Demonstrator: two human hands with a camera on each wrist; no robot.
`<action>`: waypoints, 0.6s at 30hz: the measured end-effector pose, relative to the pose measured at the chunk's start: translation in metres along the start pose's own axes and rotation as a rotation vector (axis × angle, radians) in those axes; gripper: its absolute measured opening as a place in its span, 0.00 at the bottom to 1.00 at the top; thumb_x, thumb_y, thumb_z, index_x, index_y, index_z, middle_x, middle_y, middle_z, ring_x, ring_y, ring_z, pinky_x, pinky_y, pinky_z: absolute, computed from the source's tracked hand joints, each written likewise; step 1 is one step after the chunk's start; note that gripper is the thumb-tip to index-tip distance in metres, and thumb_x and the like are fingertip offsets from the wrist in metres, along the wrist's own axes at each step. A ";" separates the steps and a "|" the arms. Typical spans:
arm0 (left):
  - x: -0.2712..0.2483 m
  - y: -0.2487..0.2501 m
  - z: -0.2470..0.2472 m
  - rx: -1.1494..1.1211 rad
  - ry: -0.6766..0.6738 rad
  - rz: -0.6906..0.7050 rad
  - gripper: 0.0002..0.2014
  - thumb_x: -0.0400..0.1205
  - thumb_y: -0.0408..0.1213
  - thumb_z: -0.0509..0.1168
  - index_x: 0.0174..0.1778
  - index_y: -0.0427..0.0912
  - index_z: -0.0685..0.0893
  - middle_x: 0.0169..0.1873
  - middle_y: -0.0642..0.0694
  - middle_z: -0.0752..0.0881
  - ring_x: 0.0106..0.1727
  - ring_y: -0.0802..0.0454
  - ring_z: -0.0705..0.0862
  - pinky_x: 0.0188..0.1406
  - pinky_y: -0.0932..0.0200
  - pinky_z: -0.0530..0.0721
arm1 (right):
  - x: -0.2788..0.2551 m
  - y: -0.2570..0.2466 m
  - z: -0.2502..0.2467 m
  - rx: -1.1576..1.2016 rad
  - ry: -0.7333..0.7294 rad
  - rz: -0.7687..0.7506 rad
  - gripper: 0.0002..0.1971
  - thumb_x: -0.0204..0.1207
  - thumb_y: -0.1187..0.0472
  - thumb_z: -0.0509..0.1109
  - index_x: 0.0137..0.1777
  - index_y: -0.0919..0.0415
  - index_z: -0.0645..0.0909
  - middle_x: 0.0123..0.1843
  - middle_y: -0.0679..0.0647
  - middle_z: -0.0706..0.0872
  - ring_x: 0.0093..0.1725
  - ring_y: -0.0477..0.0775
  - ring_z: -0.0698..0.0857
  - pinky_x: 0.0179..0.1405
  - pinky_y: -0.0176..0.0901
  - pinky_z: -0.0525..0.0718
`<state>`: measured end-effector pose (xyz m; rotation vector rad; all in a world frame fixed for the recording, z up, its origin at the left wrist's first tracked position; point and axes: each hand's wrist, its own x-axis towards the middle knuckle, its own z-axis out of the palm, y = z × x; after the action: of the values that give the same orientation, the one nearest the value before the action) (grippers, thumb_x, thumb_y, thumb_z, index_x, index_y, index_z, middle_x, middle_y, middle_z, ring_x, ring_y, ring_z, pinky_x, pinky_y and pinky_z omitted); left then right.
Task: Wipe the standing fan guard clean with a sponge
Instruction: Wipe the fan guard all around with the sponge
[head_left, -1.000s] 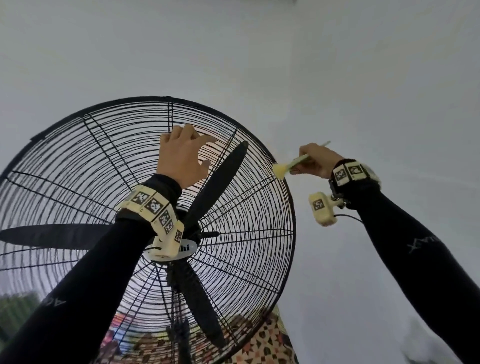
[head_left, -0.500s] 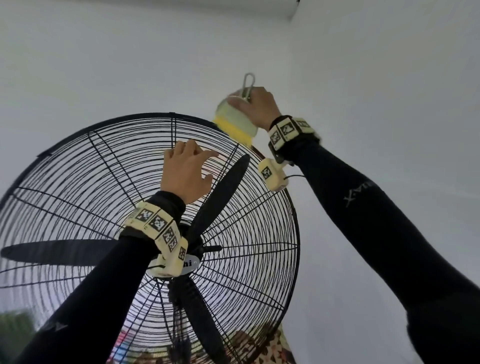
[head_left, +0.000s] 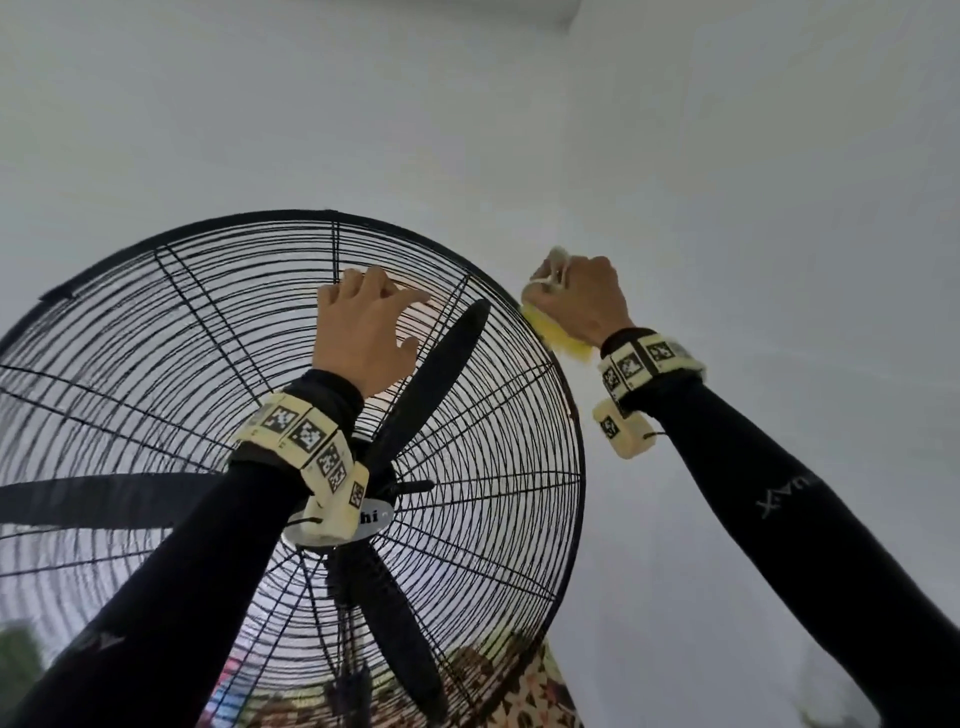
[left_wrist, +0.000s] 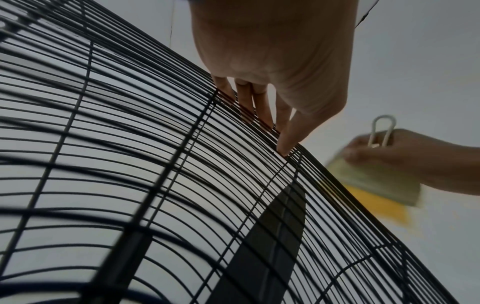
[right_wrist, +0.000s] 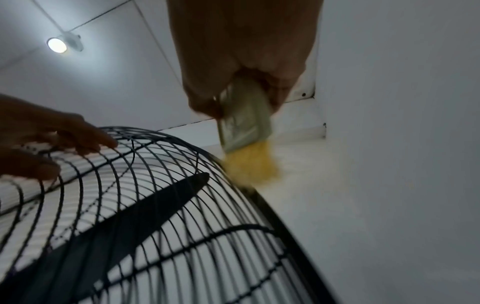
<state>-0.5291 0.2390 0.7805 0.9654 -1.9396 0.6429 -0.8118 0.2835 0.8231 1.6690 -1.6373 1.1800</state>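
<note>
The black wire fan guard (head_left: 580, 467) fills the left and middle of the head view, with dark blades (head_left: 441, 364) behind it. My left hand (head_left: 384, 296) rests on the guard's upper wires, its fingers (left_wrist: 262, 107) laid fairly straight against them. My right hand (head_left: 587, 301) grips a yellow sponge (head_left: 558, 338) in a pale holder with a white loop handle. The yellow edge touches the guard's upper right rim. In the right wrist view the sponge (right_wrist: 249, 160) is blurred against that rim (right_wrist: 272, 207). The left wrist view shows the sponge (left_wrist: 376, 185) just beyond the rim.
White walls meet in a corner (head_left: 571, 156) close behind and right of the fan. A ceiling lamp (right_wrist: 56, 44) shines above. The fan's oval hub badge (head_left: 374, 519) sits under my left wrist. Patterned fabric (head_left: 530, 696) shows below the guard.
My right hand swept the sponge from the right rim up over the top of the guard, then back down to the upper right rim. The left hand has stayed on the wires.
</note>
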 end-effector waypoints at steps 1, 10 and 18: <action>0.000 -0.001 0.000 -0.004 0.005 0.002 0.26 0.73 0.44 0.77 0.70 0.56 0.86 0.55 0.45 0.80 0.60 0.39 0.76 0.62 0.40 0.71 | 0.002 -0.004 0.000 0.130 0.040 -0.005 0.05 0.79 0.47 0.74 0.49 0.45 0.87 0.36 0.41 0.86 0.38 0.49 0.86 0.42 0.40 0.81; -0.002 -0.004 -0.001 -0.022 0.019 0.014 0.26 0.73 0.45 0.78 0.70 0.54 0.87 0.52 0.46 0.79 0.58 0.40 0.75 0.61 0.41 0.70 | 0.003 -0.010 -0.009 -0.260 -0.174 0.053 0.15 0.77 0.49 0.71 0.41 0.62 0.82 0.33 0.53 0.81 0.34 0.55 0.82 0.33 0.41 0.78; 0.000 -0.005 -0.002 -0.025 0.004 0.011 0.26 0.74 0.46 0.77 0.70 0.55 0.86 0.53 0.47 0.78 0.59 0.40 0.75 0.63 0.40 0.71 | -0.010 -0.010 -0.006 0.020 -0.063 0.007 0.12 0.83 0.45 0.69 0.49 0.52 0.89 0.39 0.53 0.89 0.40 0.58 0.88 0.36 0.45 0.78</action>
<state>-0.5241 0.2370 0.7817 0.9386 -1.9462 0.6252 -0.8026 0.2949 0.8198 1.7307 -1.6761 1.1617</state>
